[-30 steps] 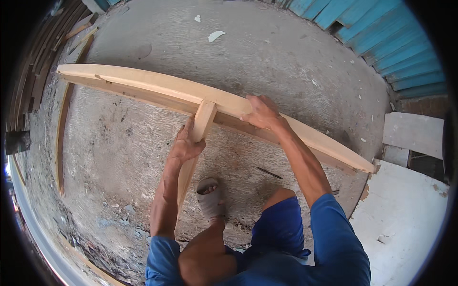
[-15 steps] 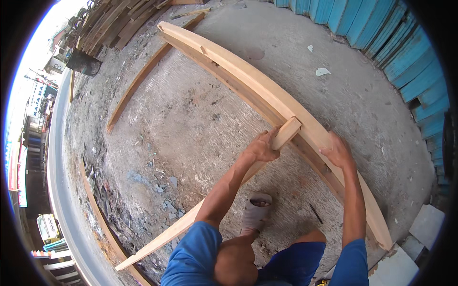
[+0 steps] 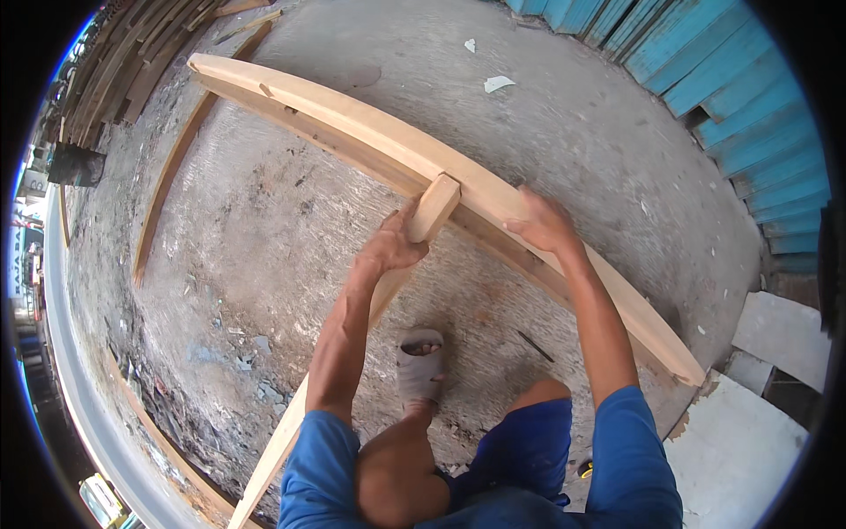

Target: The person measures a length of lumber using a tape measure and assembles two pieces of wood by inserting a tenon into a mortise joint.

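Note:
A long pale wooden beam (image 3: 352, 115) runs slantwise from far left to near right, with a darker length of timber (image 3: 352, 157) along its near side. A second pale wooden plank (image 3: 282, 436) comes up from the lower left, and its squared end meets the near side of the beam about midway. My left hand (image 3: 392, 242) is closed round this plank just short of that end. My right hand (image 3: 545, 222) grips the beam from above, right of the joint, thumb on the near side. Whether the plank's end sits inside a notch, I cannot tell.
A dark pencil-like stick (image 3: 535, 346) lies on the rough concrete near my sandalled foot (image 3: 420, 366). Other timbers (image 3: 181, 167) rest on the ground at left, with a stack of boards (image 3: 132, 62) beyond. Blue corrugated sheeting (image 3: 705, 70) borders the right; pale slabs (image 3: 740, 450) lie near right.
My view has turned, so the beam, the plank and both hands appear farther left. Both hands keep their holds, and the plank's end still meets the beam.

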A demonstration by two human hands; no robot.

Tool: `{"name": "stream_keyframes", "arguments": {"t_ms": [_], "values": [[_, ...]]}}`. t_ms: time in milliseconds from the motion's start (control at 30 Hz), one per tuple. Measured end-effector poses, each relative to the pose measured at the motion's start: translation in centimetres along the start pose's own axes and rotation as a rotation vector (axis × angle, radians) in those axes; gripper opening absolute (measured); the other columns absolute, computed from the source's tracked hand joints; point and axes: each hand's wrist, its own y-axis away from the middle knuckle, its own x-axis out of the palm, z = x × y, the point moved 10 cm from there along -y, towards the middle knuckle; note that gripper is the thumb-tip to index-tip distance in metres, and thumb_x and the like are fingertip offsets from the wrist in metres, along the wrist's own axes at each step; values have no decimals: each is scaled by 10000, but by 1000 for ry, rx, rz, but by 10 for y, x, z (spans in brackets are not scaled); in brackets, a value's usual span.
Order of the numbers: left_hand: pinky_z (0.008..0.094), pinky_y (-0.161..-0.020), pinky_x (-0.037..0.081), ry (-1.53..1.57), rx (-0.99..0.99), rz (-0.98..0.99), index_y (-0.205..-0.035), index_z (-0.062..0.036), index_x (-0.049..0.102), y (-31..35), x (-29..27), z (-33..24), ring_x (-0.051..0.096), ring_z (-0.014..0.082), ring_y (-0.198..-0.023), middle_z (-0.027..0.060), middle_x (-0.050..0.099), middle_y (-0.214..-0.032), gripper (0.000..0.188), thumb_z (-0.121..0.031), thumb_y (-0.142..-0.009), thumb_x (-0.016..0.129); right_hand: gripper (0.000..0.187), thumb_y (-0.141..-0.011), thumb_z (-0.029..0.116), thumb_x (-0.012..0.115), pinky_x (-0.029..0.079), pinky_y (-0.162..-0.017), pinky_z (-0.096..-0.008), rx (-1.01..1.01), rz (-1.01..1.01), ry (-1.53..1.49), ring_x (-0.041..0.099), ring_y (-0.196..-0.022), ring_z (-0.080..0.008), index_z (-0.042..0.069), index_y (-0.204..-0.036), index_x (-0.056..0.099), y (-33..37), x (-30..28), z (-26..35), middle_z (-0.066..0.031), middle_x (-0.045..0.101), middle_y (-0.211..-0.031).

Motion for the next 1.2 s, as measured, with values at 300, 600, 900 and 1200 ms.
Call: {"name": "stream_keyframes", "arguments": {"t_ms": [300, 600, 900, 1200], "values": [[462, -1061, 460, -137, 318, -488, -1406, -57, 488, 112, -53, -29, 602, 377, -1163, 219, 607, -1244, 638, -272, -867, 753, 1014, -778, 720, 671, 354, -1135, -581, 61, -61, -61, 505, -1340, -448, 16, -1475, 456, -55, 8, 98, -265, 533, -1435], [492, -991, 479, 1878, -388, -158, -1581, -142, 197, 443, 192, 225, 589, 339, -1189, 207, 573, -1337, 1101, -729, -789, 685, 652, -896, 455, 734, 451, -1014, -378, -198, -106, -352, 617, -1171, -268, -30, -1316, 615, -107, 33, 61, -196, 666, -1236], [689, -1087, 346, 1913, -270, -1739, -1508, -167, 293, 620, 117, 389, 412, 447, -1350, 208, 388, -1477, 1111, -742, -688, 774, 642, -918, 418, 722, 405, -1077, -369, -184, 11, -445, 571, -1240, -253, -19, -1367, 582, -148, 44, 20, -168, 624, -1319], [660, -1010, 434, 2009, -349, -1872, -1315, -163, 513, 605, 108, 421, 533, 390, -1175, 143, 549, -1280, 693, -555, -794, 750, 599, -937, 412, 692, 411, -1041, -368, -243, -25, -433, 571, -1188, -231, -30, -1329, 591, -116, 39, 53, -147, 640, -1261]]}}
